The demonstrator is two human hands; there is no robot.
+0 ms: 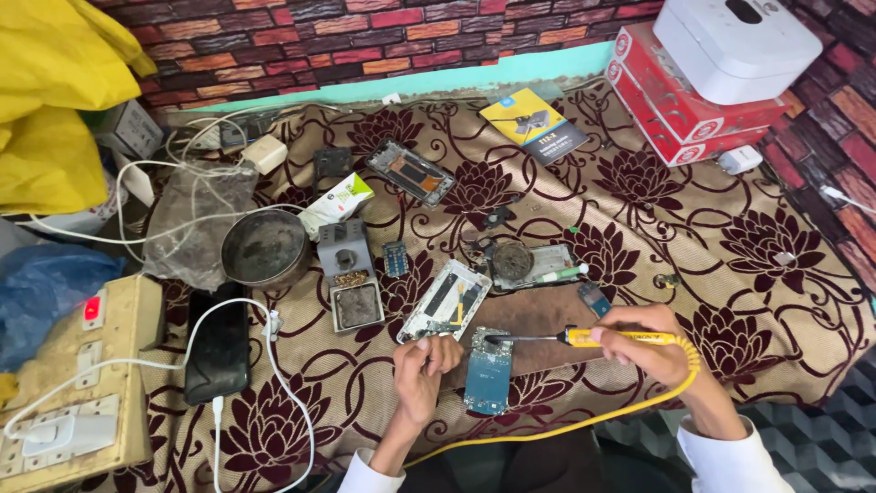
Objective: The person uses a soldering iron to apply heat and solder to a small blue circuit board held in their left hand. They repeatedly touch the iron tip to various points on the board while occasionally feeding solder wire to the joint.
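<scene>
Blue circuit board (488,372) flat on cloth between hands. Right hand (650,341) closed around yellow soldering iron (584,337), tip over board's top edge. Left hand (422,367) loosely curled beside board; contents unclear.

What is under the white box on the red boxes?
Under the white box sit two flat red boxes, stacked by the brick wall. The white box covers much of the top one, so that part stays hidden.
</scene>
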